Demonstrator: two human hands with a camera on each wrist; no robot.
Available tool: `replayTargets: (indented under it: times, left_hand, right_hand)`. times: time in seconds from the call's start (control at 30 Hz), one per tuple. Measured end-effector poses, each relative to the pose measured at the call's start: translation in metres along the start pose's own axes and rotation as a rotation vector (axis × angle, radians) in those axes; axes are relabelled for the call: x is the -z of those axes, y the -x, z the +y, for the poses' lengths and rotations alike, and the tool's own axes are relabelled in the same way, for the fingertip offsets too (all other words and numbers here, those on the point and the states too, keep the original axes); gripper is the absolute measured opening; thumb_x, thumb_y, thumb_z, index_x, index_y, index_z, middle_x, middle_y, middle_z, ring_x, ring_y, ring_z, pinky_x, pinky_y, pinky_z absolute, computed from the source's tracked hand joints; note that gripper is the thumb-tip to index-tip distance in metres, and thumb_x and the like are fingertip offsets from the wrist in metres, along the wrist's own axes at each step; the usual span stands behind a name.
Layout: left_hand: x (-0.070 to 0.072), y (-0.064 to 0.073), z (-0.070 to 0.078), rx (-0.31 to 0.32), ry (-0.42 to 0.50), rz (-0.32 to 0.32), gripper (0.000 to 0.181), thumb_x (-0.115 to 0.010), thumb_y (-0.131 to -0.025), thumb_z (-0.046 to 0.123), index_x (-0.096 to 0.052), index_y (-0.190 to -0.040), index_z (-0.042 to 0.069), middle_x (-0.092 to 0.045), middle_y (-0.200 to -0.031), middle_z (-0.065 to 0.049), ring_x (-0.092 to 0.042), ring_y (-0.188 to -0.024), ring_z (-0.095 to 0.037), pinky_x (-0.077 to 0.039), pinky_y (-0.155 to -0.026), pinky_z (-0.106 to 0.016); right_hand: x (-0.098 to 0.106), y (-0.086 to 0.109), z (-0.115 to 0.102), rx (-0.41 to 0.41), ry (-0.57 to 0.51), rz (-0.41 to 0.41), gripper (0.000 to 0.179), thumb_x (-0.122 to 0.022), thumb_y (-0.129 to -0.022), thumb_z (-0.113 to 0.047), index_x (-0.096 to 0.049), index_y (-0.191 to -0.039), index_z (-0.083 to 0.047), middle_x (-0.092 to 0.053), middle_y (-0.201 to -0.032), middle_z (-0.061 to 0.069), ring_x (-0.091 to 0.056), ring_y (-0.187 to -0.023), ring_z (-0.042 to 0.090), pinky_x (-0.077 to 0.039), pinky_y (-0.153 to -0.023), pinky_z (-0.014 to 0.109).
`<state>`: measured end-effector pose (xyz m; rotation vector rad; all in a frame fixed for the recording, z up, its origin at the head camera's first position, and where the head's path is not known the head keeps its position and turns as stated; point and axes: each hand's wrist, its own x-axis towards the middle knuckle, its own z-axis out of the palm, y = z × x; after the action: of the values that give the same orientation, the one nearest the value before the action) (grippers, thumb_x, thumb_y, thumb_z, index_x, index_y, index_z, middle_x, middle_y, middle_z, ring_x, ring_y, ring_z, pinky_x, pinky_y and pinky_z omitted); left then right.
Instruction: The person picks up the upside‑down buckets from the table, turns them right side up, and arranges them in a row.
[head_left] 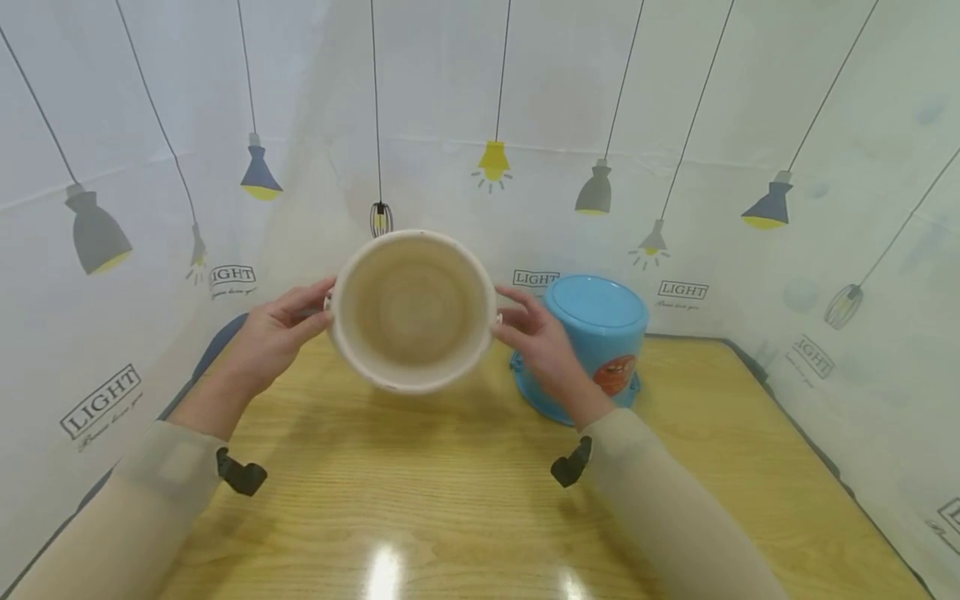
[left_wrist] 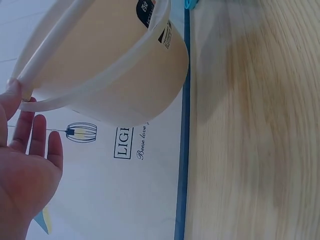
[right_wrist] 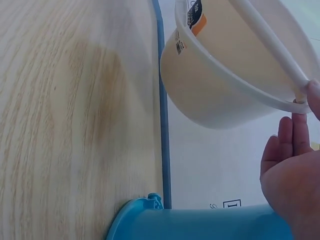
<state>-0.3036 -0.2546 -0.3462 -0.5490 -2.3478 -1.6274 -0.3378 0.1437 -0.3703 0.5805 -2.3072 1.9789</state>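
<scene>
A cream-white bucket is held up above the table, tilted so its open mouth and round inside face the head camera. My left hand pinches its rim on the left side, thumb on the near side and fingers behind. On the opposite side my right hand pinches the rim the same way. Both wrist views show a white handle lying along the rim. A dark and orange label is on the bucket. Nothing is visible inside it.
A blue bucket with a red label stands upside down on the wooden table, just beyond my right hand. White sheets printed with hanging lamps surround the table's back and sides.
</scene>
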Motion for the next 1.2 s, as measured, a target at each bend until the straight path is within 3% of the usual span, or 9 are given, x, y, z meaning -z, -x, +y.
replayTargets:
  times: [0.13,0.4,0.53,0.73,0.87,1.0,1.07,1.2]
  left_hand:
    - [-0.001,-0.002,0.001,0.043,-0.003,-0.001,0.052,-0.068,-0.111,0.029,-0.056,-0.162,0.031,-0.070,-0.129,0.020,-0.065,-0.125,0.005,-0.052,-0.104,-0.009]
    - [-0.005,-0.006,-0.001,0.046,0.024,0.025,0.053,-0.066,-0.113,0.029,-0.054,-0.164,0.023,-0.071,-0.123,0.023,-0.067,-0.120,0.006,-0.051,-0.102,-0.008]
    - [-0.006,-0.009,-0.001,0.055,0.020,0.032,0.053,-0.064,-0.113,0.031,-0.053,-0.165,0.022,-0.070,-0.123,0.021,-0.066,-0.121,0.003,-0.050,-0.103,-0.009]
    - [-0.008,-0.014,0.002,0.097,0.038,0.016,0.055,-0.060,-0.114,0.041,-0.050,-0.166,0.027,-0.065,-0.157,0.001,-0.058,-0.139,0.000,-0.047,-0.121,-0.020]
    - [-0.012,-0.020,0.002,0.114,0.124,0.015,0.057,-0.059,-0.114,0.042,-0.048,-0.167,0.025,-0.056,-0.167,-0.002,-0.058,-0.141,0.000,-0.044,-0.128,-0.028]
    - [-0.021,-0.026,0.000,0.111,0.271,0.041,0.058,-0.059,-0.114,0.037,-0.047,-0.167,0.017,-0.051,-0.171,-0.002,-0.060,-0.135,0.003,-0.050,-0.120,-0.022]
    - [-0.025,-0.028,-0.003,0.112,0.364,0.046,0.059,-0.059,-0.114,0.033,-0.045,-0.168,0.014,-0.047,-0.174,-0.004,-0.061,-0.132,0.005,-0.053,-0.110,-0.013]
    - [-0.029,-0.031,-0.008,0.170,0.480,0.027,0.061,-0.057,-0.115,0.036,-0.040,-0.171,0.020,-0.040,-0.178,-0.005,-0.061,-0.135,-0.002,-0.059,-0.105,-0.018]
  right_hand:
    - [0.000,-0.001,-0.001,-0.007,-0.010,0.034,0.047,-0.077,-0.106,-0.032,-0.063,-0.150,-0.039,-0.073,-0.144,0.005,-0.065,-0.140,0.025,-0.048,-0.124,0.059]
    - [0.001,-0.005,-0.002,-0.045,-0.009,0.073,0.047,-0.076,-0.104,-0.044,-0.065,-0.150,-0.040,-0.072,-0.147,0.001,-0.062,-0.143,0.024,-0.042,-0.130,0.058]
    - [0.000,-0.005,-0.004,-0.038,-0.035,0.077,0.048,-0.077,-0.105,-0.043,-0.065,-0.151,-0.040,-0.072,-0.149,0.001,-0.062,-0.145,0.022,-0.041,-0.131,0.057]
    - [0.000,-0.006,-0.006,-0.026,-0.080,0.046,0.051,-0.076,-0.106,-0.035,-0.062,-0.155,-0.040,-0.068,-0.154,0.000,-0.059,-0.148,0.020,-0.039,-0.133,0.053]
    - [0.001,-0.007,-0.006,-0.043,-0.063,0.052,0.053,-0.073,-0.107,-0.043,-0.058,-0.157,-0.044,-0.061,-0.162,-0.007,-0.054,-0.152,0.017,-0.035,-0.135,0.051]
    - [0.000,-0.011,-0.005,-0.035,-0.096,0.053,0.052,-0.068,-0.109,-0.045,-0.055,-0.160,-0.043,-0.052,-0.169,-0.013,-0.053,-0.153,0.020,-0.032,-0.137,0.050]
    - [-0.001,-0.013,-0.004,-0.037,-0.113,0.052,0.052,-0.065,-0.111,-0.045,-0.053,-0.161,-0.042,-0.049,-0.171,-0.015,-0.055,-0.152,0.022,-0.032,-0.137,0.051]
    - [-0.006,-0.020,-0.005,-0.051,-0.177,0.047,0.054,-0.061,-0.113,-0.044,-0.049,-0.166,-0.036,-0.047,-0.172,-0.014,-0.053,-0.154,0.021,-0.039,-0.134,0.051]
